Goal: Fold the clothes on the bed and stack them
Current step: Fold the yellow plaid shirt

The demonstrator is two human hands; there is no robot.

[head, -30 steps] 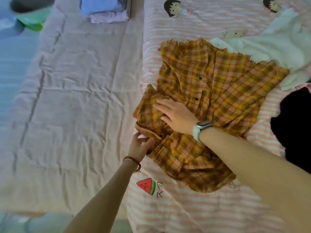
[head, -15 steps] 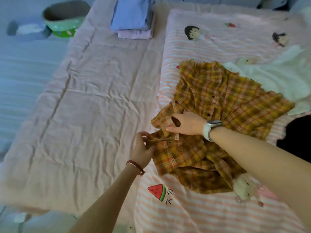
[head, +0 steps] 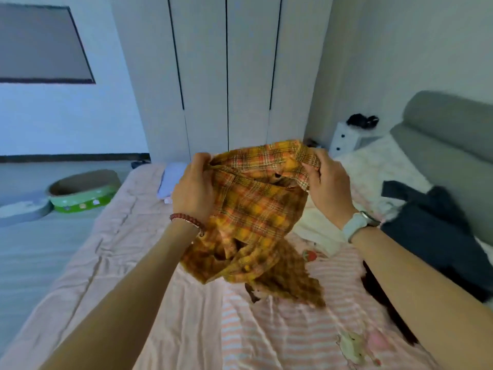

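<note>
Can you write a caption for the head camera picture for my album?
Left hand and right hand grip a yellow-orange plaid shirt by its collar, lifted over the pink striped bed.

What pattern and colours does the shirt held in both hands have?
A plaid check in yellow, orange and brown on the shirt, seen best in the head view.

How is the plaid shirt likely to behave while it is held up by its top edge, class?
Probably floppy: the plaid shirt sags in folds between the left hand and right hand. Likely light, since fingertip pinches carry it. Its hanging tail may swing or drag on the bed.
</note>
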